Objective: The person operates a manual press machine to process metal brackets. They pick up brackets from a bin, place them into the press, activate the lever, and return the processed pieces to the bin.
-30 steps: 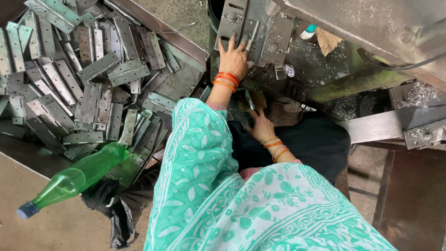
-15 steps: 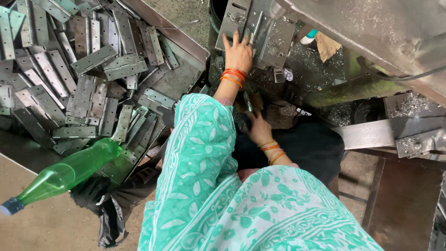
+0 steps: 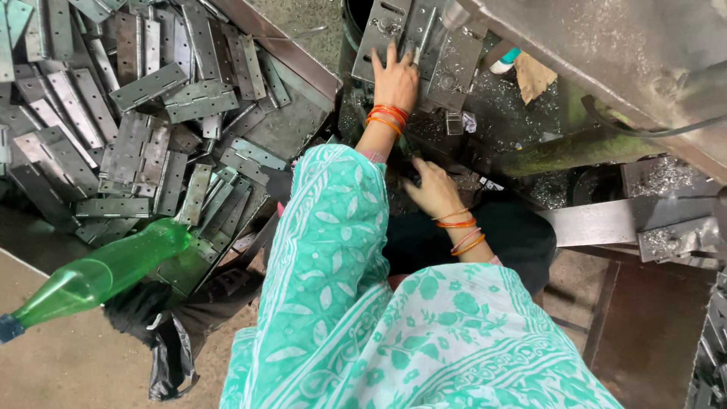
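My left hand (image 3: pixel 395 76) reaches forward and lies flat, fingers stretched out, on a grey metal hinge plate (image 3: pixel 382 26) set on the machine's fixture (image 3: pixel 454 64). Orange bangles circle that wrist. My right hand (image 3: pixel 433 189) is lower, just in front of my lap, with its fingers curled down into a dark spot littered with metal shavings. Whether it holds anything is hidden. Both arms come out of green and white patterned sleeves.
A big heap of grey hinge plates (image 3: pixel 136 113) fills a metal tray (image 3: pixel 299 125) on the left. A green plastic bottle (image 3: pixel 98 276) lies beside a black bag (image 3: pixel 170 341). A metal bar (image 3: pixel 598 223) and a machine body (image 3: pixel 628 53) stand at right.
The view has shifted slightly. My left hand stays on the plate at the fixture, and my right hand stays low by the shavings.
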